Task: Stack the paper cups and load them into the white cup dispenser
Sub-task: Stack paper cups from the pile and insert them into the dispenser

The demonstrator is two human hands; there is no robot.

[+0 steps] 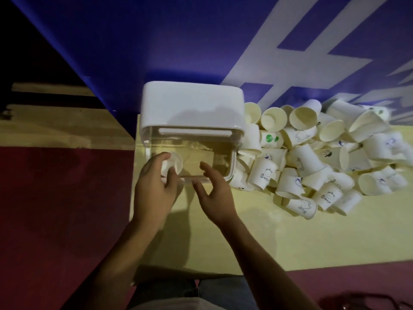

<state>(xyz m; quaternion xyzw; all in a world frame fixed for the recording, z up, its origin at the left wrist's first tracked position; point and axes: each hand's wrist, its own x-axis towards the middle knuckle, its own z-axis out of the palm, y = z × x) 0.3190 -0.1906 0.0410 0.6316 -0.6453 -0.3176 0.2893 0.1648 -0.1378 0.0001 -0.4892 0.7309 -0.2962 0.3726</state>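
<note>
The white cup dispenser stands on a yellow table, its white lid on top and its clear body facing me. My left hand grips a white paper cup at the dispenser's lower left front. My right hand hovers beside it, fingers relaxed and spread, holding nothing. A large heap of loose paper cups with small printed drawings lies to the right of the dispenser.
A blue wall with white markings rises behind the table. The table's left edge runs just beside my left hand, with dark red floor beyond it. My knees show at the bottom.
</note>
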